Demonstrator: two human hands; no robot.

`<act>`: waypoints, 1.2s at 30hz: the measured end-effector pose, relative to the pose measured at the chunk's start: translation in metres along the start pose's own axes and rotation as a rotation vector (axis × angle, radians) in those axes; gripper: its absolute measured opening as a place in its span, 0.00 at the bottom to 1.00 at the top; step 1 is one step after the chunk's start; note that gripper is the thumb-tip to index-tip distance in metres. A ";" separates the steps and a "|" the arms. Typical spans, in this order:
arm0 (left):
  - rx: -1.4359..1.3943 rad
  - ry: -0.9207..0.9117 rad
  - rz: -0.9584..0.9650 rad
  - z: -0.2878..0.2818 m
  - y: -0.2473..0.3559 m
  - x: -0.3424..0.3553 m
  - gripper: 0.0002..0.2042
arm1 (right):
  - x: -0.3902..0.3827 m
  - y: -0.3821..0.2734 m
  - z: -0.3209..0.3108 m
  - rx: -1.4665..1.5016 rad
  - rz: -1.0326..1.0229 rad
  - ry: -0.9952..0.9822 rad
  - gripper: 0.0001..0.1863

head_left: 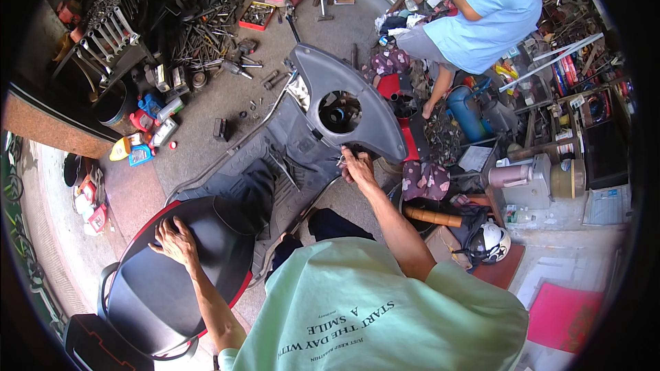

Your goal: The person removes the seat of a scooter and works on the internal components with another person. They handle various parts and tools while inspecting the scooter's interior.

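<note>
My left hand (177,242) lies flat on the black scooter seat (165,282), fingers spread. My right hand (357,167) is at the lower edge of the scooter's grey front panel (361,86), fingers curled. A small shiny bit shows at its fingertips, too small to name. A round opening (339,113) in the panel shows dark parts inside. On the scooter's dark footboard (237,154), between seat and panel, lies a dark tool with two long arms (285,167), perhaps pliers.
At the right, a person in a light blue shirt (488,17) sits among scattered parts beside a blue tank (467,111). Wrenches (110,38) and loose tools (206,41) lie at the upper left. Bottles (141,148) stand left of the scooter. A white helmet (491,242) rests at the right.
</note>
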State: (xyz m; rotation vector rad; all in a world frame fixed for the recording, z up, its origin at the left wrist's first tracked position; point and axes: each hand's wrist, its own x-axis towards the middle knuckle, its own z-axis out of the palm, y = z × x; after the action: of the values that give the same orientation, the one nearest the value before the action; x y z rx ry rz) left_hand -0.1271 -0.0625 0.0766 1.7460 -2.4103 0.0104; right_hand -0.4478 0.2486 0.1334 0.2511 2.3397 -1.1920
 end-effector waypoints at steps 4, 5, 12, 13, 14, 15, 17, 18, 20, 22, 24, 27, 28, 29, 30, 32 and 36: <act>0.001 0.019 0.013 -0.002 -0.001 -0.001 0.19 | 0.004 0.004 0.007 0.147 0.016 0.012 0.28; 0.003 0.019 0.011 -0.002 -0.001 -0.001 0.19 | 0.005 0.007 0.007 0.141 -0.015 0.016 0.28; 0.041 -0.017 0.025 -0.002 -0.001 0.002 0.22 | 0.030 0.043 0.015 -0.704 -0.401 0.420 0.33; 0.036 -0.023 0.014 -0.004 -0.004 0.000 0.22 | 0.027 0.043 0.016 -0.521 -0.365 0.240 0.33; 0.021 -0.031 0.004 -0.008 -0.003 -0.001 0.22 | 0.019 0.034 0.014 -0.311 -0.275 0.098 0.32; 0.024 -0.022 -0.001 -0.007 -0.006 -0.003 0.22 | 0.012 0.023 0.012 -0.109 -0.165 -0.021 0.32; 0.037 -0.021 0.013 -0.002 -0.006 -0.002 0.22 | 0.002 0.020 0.009 0.355 0.055 -0.142 0.32; 0.035 -0.031 0.013 -0.001 -0.001 -0.001 0.21 | 0.009 0.035 0.008 0.581 0.102 -0.178 0.32; 0.022 -0.043 0.004 -0.002 0.001 -0.001 0.21 | 0.014 0.045 0.005 0.906 0.225 -0.289 0.26; 0.024 -0.015 0.005 -0.001 0.001 -0.002 0.21 | 0.012 0.047 0.006 0.925 0.211 -0.256 0.21; 0.054 0.029 0.018 0.010 -0.005 -0.002 0.20 | 0.013 0.049 0.006 1.010 0.189 -0.301 0.22; 0.056 0.044 0.026 0.012 -0.009 -0.002 0.20 | 0.016 0.045 0.006 0.891 0.179 -0.214 0.18; 0.049 0.050 0.033 0.012 -0.008 -0.002 0.20 | 0.018 0.044 0.005 0.841 0.165 -0.189 0.19; 0.044 0.036 0.029 0.008 -0.007 -0.002 0.21 | 0.019 0.045 0.007 0.809 0.162 -0.164 0.18; 0.038 0.023 0.025 0.005 -0.005 -0.002 0.21 | 0.020 0.045 0.008 0.777 0.159 -0.139 0.18; 0.037 0.009 0.015 0.004 -0.004 -0.001 0.21 | 0.019 0.043 0.005 0.720 0.163 -0.125 0.19; 0.038 -0.017 0.002 -0.001 0.000 -0.001 0.21 | 0.013 0.044 -0.023 0.658 0.216 -0.177 0.21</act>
State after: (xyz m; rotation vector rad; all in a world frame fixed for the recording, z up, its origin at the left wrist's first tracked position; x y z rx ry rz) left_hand -0.1266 -0.0618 0.0775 1.7670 -2.4389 0.0419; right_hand -0.4508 0.2929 0.1068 0.5757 1.6589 -1.7525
